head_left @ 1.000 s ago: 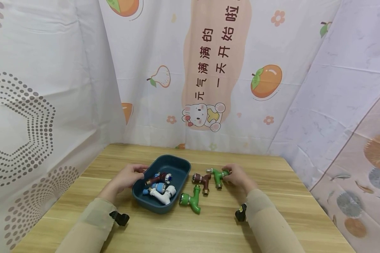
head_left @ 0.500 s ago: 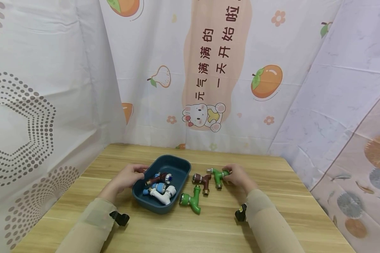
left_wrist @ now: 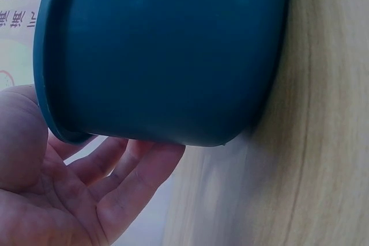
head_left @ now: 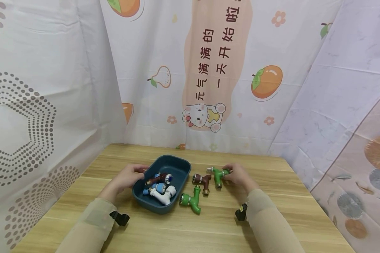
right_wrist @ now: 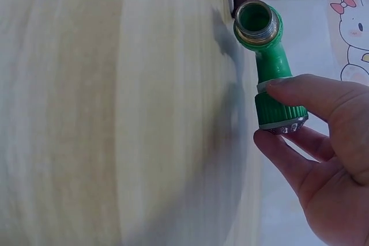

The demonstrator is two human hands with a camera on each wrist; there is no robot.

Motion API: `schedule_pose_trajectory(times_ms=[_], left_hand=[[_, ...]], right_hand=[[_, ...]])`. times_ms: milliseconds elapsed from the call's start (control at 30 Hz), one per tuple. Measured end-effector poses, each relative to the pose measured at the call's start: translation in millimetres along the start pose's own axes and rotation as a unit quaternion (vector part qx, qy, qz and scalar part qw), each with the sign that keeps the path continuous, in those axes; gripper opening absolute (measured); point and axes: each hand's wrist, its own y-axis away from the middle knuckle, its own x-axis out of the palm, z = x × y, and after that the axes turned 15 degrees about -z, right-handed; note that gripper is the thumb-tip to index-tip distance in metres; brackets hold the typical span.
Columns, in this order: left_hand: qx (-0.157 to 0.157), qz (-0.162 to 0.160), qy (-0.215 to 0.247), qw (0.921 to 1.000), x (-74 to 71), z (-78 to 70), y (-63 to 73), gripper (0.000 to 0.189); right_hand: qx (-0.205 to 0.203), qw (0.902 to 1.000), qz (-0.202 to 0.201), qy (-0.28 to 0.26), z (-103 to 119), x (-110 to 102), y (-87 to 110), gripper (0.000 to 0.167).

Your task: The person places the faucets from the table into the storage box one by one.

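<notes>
Green plastic-looking tap with bare metal ends (head_left: 217,174): in the head view I see it at the right of the loose taps, over the pale wood-grain surface (head_left: 215,228). The right hand (head_left: 238,175) pinches its right end. Just left of it is a dark brown tap with brassy metal fittings (head_left: 203,180); nearer the person, a second green tap with a curved spout (head_left: 194,200) lies beside the dark blue, rounded rectangular tub (head_left: 158,209). I'd raise the held tap straight up before any sideways move, since the brown neighbour is close enough to be knocked.

In the left wrist view, fingers of the left hand (left_wrist: 86,194) touch the tub's outer wall and the thumb is by the rim. I can't tell whether it grips or only rests there. Light contact should be enough to steady the tub; a hard push could slide or tilt it.

In the right wrist view, the thumb lies on the pale collar and the fingers are at the ribbed handle's shiny cap, the threaded mouth well away from them. That pinch near one end could, I judge, let the tap droop or twist, so I'd want a firm squeeze nearer the middle. Whether it is off the surface, I can't tell.
</notes>
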Motion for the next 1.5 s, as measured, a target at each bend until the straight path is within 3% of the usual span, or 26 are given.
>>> schedule_pose_trajectory(times_ms=[333,1500], left_hand=[[-0.004,-0.004,0.002,1.0000,0.7,-0.1,1.7,0.045],[0.003,-0.001,0.000,1.0000,-0.2,-1.0,1.7,0.045]], right_hand=[[0.021,0.9997,-0.006,-0.013,8.8,-7.1,0.0,0.049],[-0.030,0.9985,-0.045,-0.010,22.7,-29.2,-6.9,0.042]])
